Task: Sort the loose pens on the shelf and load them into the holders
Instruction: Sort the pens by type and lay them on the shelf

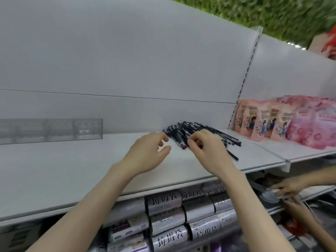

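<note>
Loose black pens [198,132] lie in a messy pile on the white shelf [91,166], right of centre, against the back panel. Right hand [209,151] is on the pile's near edge, fingers [192,142] curled down among the pens; can't tell if they're clamped on one. Left hand [147,153] is just left of the pile, thumb and fingers apart, fingertips at the pile's left end, holding nothing. Clear acrylic holder [54,130] sits well apart to the left against the back panel. Pink packets [263,120] stand on the next shelf bay, right. Silver rolls [172,215] stacked below. Another person's hands [289,188] at lower right.
</note>
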A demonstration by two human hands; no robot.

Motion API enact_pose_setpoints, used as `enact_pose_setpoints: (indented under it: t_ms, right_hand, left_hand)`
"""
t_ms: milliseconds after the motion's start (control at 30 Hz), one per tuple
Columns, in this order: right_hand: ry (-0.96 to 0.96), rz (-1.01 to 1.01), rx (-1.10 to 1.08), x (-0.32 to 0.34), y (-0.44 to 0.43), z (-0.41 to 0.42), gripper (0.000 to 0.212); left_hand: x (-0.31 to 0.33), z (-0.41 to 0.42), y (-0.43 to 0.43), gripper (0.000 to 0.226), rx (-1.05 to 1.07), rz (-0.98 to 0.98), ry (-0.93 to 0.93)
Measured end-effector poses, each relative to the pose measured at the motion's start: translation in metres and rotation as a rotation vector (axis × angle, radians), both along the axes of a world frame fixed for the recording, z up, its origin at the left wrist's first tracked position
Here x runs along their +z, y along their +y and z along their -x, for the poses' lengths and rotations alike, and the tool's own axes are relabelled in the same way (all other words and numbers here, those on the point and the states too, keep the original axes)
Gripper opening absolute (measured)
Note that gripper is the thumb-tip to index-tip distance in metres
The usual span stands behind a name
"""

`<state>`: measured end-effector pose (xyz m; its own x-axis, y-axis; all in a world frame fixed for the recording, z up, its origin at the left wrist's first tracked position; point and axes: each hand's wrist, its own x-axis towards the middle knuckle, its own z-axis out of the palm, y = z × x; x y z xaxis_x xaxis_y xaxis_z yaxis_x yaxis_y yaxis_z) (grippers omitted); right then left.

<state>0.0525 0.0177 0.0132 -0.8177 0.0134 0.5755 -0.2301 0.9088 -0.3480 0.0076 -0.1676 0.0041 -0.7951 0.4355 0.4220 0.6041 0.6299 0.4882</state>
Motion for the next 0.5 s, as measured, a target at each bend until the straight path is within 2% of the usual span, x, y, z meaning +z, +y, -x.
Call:
enact_pose_setpoints:
  t_ms: [167,300,367,500]
  right_hand:
    - [-0.038,-0.030,-0.004,0.005,0.051,0.044,0.018]
    - [-0.107,-0.055,0.037,0.005,0.083,0.075,0.017]
    - [-0.141,-0.068,0.080,0.004,0.097,0.093,0.020]
    - [-0.244,-0.174,0.217,0.001,0.120,0.124,0.041]
  left_hand:
    - [0.007,0.035,0.061,0.032,0.061,0.090,-0.106]
    - [-0.004,0.063,0.099,0.051,0.164,0.202,-0.190]
    - [-0.010,0.073,0.113,0.064,0.229,0.190,-0.246]
    - [-0.015,0.080,0.138,0.076,0.388,0.092,-0.311]
